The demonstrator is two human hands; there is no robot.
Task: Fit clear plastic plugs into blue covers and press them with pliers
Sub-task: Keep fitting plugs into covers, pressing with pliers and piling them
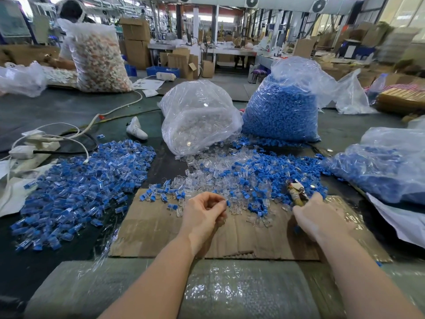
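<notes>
Dark work table (69,107), spread with parts and bags. On the near edge, bubble wrap sheet (230,291); just beyond it, flattened cardboard sheet (161,231) serving as work pad.

Far centre: clear bag of clear plastic plugs (197,118), mouth spilling toward the pad. Beside it on the right: upright bag of blue covers (280,111). At the right edge: third bag (386,166), lying flat, blue parts inside.

Left of the pad: large heap of assembled blue-and-clear pieces (78,180). Across the far edge of the pad: mixed loose pile of plugs and covers (241,176), some scattered onto the cardboard.

Far left: white power strip with cables (23,151).

Left hand (204,212) above the pad, fingers curled, fingertips pinching a small blue cover (228,203) at the pile's near edge. Right hand (317,217) closed round the handles of pliers (296,191), tool head over the loose pile. Contact between pliers and any part: not discernible.
</notes>
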